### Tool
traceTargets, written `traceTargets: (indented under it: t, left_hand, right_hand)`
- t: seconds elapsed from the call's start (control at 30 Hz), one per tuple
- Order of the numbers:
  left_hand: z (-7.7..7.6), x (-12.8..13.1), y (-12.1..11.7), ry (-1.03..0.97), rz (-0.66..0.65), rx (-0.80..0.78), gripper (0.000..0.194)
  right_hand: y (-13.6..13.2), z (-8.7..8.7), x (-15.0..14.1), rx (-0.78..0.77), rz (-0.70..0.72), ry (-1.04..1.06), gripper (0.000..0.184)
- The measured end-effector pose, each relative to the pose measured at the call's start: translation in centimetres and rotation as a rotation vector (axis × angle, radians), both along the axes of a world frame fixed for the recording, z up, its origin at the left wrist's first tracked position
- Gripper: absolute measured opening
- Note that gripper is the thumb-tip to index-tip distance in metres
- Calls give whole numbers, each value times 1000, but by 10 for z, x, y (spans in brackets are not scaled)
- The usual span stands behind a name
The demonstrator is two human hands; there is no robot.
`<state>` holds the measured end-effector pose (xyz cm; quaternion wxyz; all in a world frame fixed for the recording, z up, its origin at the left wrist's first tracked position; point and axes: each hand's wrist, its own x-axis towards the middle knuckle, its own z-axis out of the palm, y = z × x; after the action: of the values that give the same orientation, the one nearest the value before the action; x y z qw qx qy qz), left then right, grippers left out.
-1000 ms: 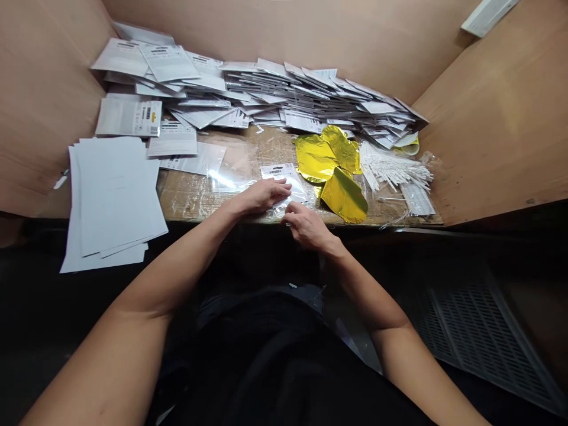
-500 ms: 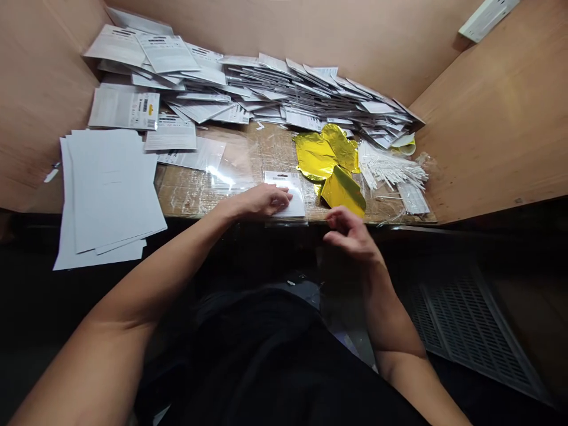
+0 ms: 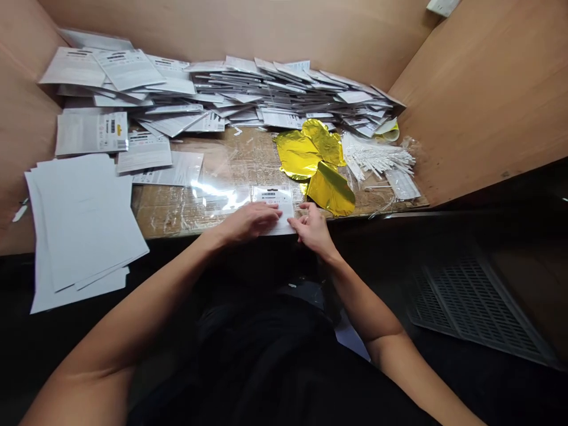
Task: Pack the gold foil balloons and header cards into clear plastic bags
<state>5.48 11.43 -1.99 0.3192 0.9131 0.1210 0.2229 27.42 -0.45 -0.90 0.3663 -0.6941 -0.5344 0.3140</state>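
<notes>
Brought toward nine o'clock, right hand meets packet, pinch indeterminable; left hand, loosely spread atop, presumably steadies it.

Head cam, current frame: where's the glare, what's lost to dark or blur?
Head view, all remarks: harsh white glare on the clear plastic left of the card; softer highlights on the gold foil; below the worktop it drops near black, the grating only dim; the card's fine print is unreadable.
</notes>
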Motion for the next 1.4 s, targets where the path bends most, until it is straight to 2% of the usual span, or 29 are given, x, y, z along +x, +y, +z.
traceTargets:
  t: [0.07,0.1,0.17,0.23,0.27,0.33,0.4,0.43,0.5,0.57,0.63,0.7,0.73,0.77,0.87,0.93,1.0,1.07,1.13,1.2,1.27,1.3,1.4]
  left_hand:
    - [-3,-5,-6,-127,71,30,23]
    - [-4,-7,-9,-218,175,58,22]
    - [-5,-11,-16,-390,452,129,19]
    - [-5,-12,-20,-451,638,184,14]
    - [-4,-12,-21,-443,657,201,11]
    - [-4,-10,-21,-389,608,216,11]
    - [-4,-10,-19,-352,565,221,12]
    - [-4,-9,-19,-346,561,227,13]
    - [-5,-10,-17,-360,572,253,15]
    - [-8,-10,-17,-386,572,286,16]
    - [-10,-10,-17,-375,564,308,16]
    - [-13,-10,-17,-317,547,325,15]
    - [-14,-9,-18,-281,536,339,15]
    - [-15,-9,-18,-250,525,362,15]
    - [-16,-9,-20,-174,491,465,15]
    - [-16,-8,-21,-133,487,515,15]
    - [-16,-7,-22,-109,499,514,16]
    - [-18,-6,-23,-120,519,468,16]
    - [-17,-5,-24,-157,558,387,15]
    - [-8,-5,-23,-193,628,300,15]
    - [14,-4,-16,-223,721,253,15]
    - [32,-2,-9,-241,763,257,15]
    - [104,8,25,-313,816,343,17]
  right_hand:
    - [12,9,7,-88,128,278,39]
    - [25,18,14,-91,175,349,39]
    - [71,43,36,16,174,373,38]
    - [136,78,67,198,67,317,34]
    - [171,95,85,275,4,280,32]
    - [233,126,121,323,-51,164,29]
    - [269,143,153,336,-120,-57,29]
    - [275,146,167,310,-141,-187,29]
    - [263,141,185,203,-126,-431,29]
    - [235,125,192,70,-41,-619,25]
    - [206,103,190,4,64,-783,18]
    - [189,81,183,-1,170,-926,38]
    - [186,70,178,6,222,-971,50]
    - [185,61,174,14,264,-992,54]
    - [196,40,163,27,288,-968,34]
    - [208,38,160,62,214,-918,35]
    - [222,47,160,170,111,-799,37]
    - [235,66,163,332,49,-618,37]
    - [246,92,164,475,62,-456,34]
    - [251,120,163,560,117,-375,29]
    - [250,146,156,610,176,-366,23]
    - [247,158,151,627,215,-379,21]
    - [231,185,128,668,373,-422,19]
